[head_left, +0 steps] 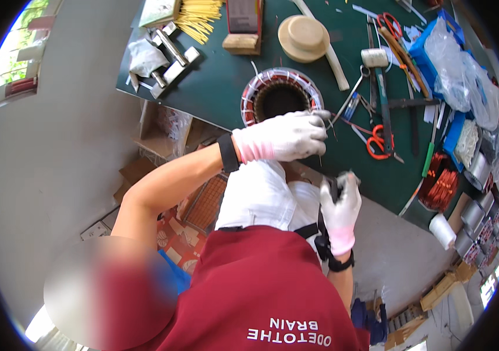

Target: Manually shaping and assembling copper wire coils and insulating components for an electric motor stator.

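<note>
Ring-shaped motor stator (252,100) sat on the green table (217,73), upper centre of frame, its dark bore facing the camera. Copper-coloured windings ran round the rim, bound with white lacing.

Left hand (297,136), in a white glove with a pink cuff, lay across the stator's lower right edge, hiding part of the rim. Its fingers were drawn in close together; thin strands showed near the fingertips (too fine to tell whether they were pinched).

Right hand (341,207), gloved likewise, was below and to the right, near the table's front edge and apart from the stator. Thumb and fingers stood partly spread with a dark shape between them; could not tell what it was or whether it was gripped.

Directly above the stator: a beige stepped disc (304,38). Right of it: a white-headed mallet (374,57) and orange-handled scissors (379,143). Upper left: a metal fixture (171,52) and a bunch of yellow strips (198,19). Upper right: a blue bin (422,55) with a clear plastic bag (451,67). Right side, lower: a bundle of copper wire (440,188) and a white roll (442,231).
</note>
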Demonstrator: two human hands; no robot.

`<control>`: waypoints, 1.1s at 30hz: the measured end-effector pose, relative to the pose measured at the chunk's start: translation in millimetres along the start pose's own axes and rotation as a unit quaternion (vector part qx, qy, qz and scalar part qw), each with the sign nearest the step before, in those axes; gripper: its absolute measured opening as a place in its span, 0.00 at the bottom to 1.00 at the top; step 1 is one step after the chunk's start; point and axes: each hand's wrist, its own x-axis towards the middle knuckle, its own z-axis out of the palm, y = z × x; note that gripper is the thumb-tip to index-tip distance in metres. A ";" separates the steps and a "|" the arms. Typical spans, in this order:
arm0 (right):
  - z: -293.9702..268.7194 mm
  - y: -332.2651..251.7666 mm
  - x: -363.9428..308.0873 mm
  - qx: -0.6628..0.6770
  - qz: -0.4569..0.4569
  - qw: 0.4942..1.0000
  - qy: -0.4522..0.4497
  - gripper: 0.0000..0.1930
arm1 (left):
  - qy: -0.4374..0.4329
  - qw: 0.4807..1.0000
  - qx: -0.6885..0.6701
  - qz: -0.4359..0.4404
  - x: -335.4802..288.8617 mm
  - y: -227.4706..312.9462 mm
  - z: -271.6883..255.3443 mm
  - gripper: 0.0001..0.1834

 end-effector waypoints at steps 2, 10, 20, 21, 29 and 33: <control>10.6 2.2 13.2 0.035 -0.004 0.999 0.014 0.10 | 0.042 0.999 0.018 0.017 1.2 -0.5 2.5 0.11; 17.5 11.4 8.7 0.596 0.264 0.750 -0.116 0.17 | 0.045 0.998 0.024 0.020 2.6 6.2 0.7 0.10; 18.1 -8.3 23.1 0.624 0.342 0.690 -0.131 0.15 | 0.046 0.999 0.024 -0.005 1.2 2.1 3.6 0.12; 17.2 -10.2 14.8 0.610 0.347 0.704 -0.110 0.21 | 0.043 0.999 0.021 0.011 0.6 1.2 4.5 0.12; 16.6 11.8 23.1 0.406 0.198 0.887 -0.092 0.15 | 0.036 0.998 0.041 0.011 2.7 5.1 3.0 0.11; 5.8 1.7 4.7 0.044 0.013 0.999 0.026 0.15 | 0.032 0.998 0.052 0.023 1.5 2.5 1.6 0.12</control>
